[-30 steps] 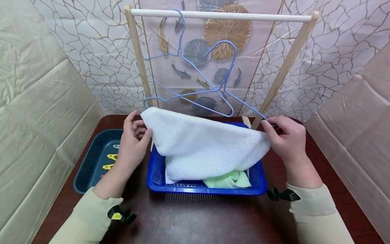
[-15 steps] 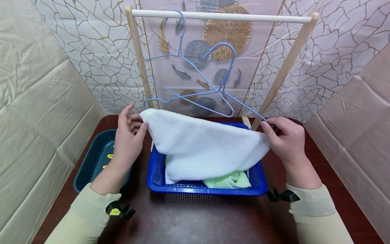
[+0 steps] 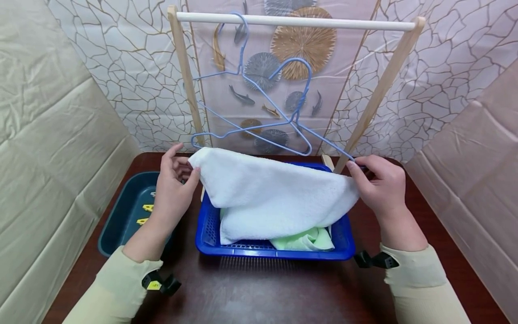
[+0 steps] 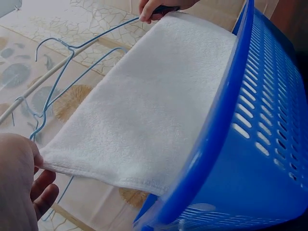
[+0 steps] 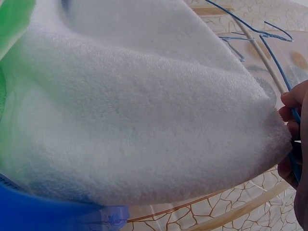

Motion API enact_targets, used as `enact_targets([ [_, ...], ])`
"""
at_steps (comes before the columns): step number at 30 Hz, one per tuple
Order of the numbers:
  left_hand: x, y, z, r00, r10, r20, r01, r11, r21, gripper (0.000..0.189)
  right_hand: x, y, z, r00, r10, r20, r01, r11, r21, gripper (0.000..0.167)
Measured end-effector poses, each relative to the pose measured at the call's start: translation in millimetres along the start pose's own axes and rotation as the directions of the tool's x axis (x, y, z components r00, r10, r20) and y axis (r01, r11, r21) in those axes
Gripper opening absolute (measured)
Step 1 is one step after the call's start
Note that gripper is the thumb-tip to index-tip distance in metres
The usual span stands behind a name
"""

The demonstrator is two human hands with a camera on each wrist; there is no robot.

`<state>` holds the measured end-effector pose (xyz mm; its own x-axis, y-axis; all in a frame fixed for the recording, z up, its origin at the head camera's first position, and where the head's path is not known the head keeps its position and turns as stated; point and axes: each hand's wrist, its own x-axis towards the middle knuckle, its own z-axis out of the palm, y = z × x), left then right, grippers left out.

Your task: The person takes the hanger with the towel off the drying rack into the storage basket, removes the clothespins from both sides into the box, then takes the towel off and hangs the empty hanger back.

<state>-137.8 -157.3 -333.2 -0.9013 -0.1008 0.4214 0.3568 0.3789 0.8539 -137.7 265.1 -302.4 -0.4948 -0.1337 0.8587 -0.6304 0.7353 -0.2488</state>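
A white towel (image 3: 279, 193) stretches between both hands, its lower part inside the blue basket (image 3: 275, 253). The left hand (image 3: 175, 191) pinches the towel's upper left corner between thumb and fingers, its index finger raised. Opposite it, the right hand (image 3: 382, 184) grips the right end of a blue wire hanger (image 3: 299, 112) with the towel's other corner at its fingers. The hanger's hook points up and its left end lies just above the towel's corner; the towel hides its lower part. In the right wrist view the hanger wire (image 5: 294, 115) passes through the curled fingers.
A second blue hanger (image 3: 259, 87) hangs from the white rod (image 3: 295, 21) of a wooden rack behind the basket. Light green cloth (image 3: 305, 240) lies in the basket under the towel. A dark teal tray (image 3: 121, 216) with yellow clothespins (image 3: 148, 207) stands at the left.
The left hand shifted left, then came back slightly right and down, and the towel's left corner sits a little lower. The held hanger's hook dipped slightly. The right hand has barely moved.
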Motion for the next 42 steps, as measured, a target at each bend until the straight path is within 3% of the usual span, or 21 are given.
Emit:
enact_targets([
  [7, -6.4, -5.5, 0.9, 1.000, 0.013, 0.026, -0.015, 0.999, 0.045, 0.061, -0.4, -1.6, 1.5, 1.000, 0.028, -0.006, -0.028, 1.000, -0.008, 0.009],
  [20, -16.7, -9.0, 0.1, 0.998, -0.002, 0.070, -0.005, 0.994, 0.105, 0.048, 0.9, -0.1, 6.0, 1.000, 0.000, -0.009, 0.000, 1.000, 0.010, 0.010],
  [32, -29.6, -15.2, 3.5, 0.992, -0.049, 0.115, 0.038, 0.995, 0.092, 0.045, -0.7, -0.2, 9.0, 1.000, 0.004, -0.006, -0.004, 1.000, 0.025, 0.009],
  [42, -35.6, -18.5, 6.1, 0.981, -0.107, 0.163, 0.086, 0.988, 0.131, 0.044, -4.0, 0.5, 10.2, 1.000, 0.025, 0.009, -0.026, 1.000, 0.018, 0.007],
])
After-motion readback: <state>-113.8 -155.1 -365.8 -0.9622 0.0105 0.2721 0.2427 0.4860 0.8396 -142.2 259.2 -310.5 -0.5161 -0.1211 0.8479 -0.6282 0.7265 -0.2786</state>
